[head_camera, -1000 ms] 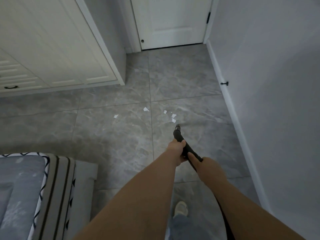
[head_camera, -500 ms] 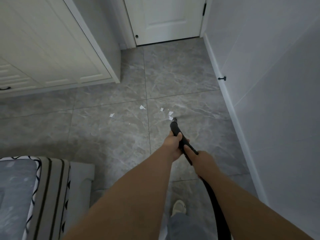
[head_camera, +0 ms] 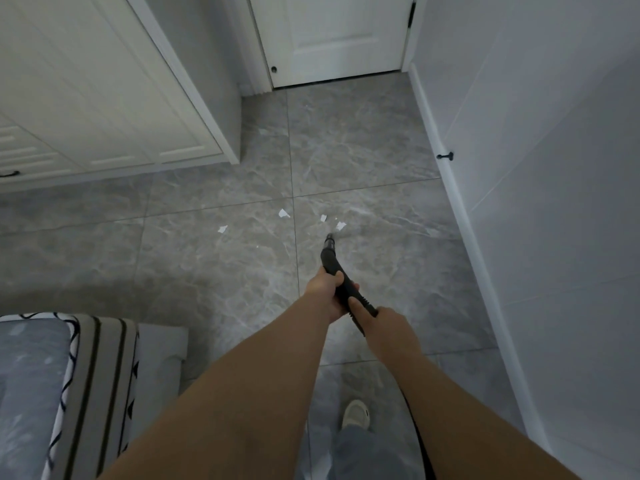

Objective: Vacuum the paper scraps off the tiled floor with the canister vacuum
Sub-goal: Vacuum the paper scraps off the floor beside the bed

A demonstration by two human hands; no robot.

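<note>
- I read no brand or writing anywhere.
- My left hand (head_camera: 325,287) and right hand (head_camera: 388,323) both grip the black ribbed wand (head_camera: 341,282); its tip sits just short of the nearest scrap (head_camera: 340,225).
- White torn scraps lie on glossy grey marbled floor (head_camera: 363,143) near a tile joint.
- The hose (head_camera: 420,441) is cut off at the bottom edge; I cannot see the canister.

Grey marbled floor tiles (head_camera: 363,150) run up to a closed white door (head_camera: 332,36). A white cupboard (head_camera: 97,98) stands at left, a plain pale wall (head_camera: 554,168) with white skirting at right. A striped bed (head_camera: 69,393) fills the lower left corner. Light is dim.
</note>
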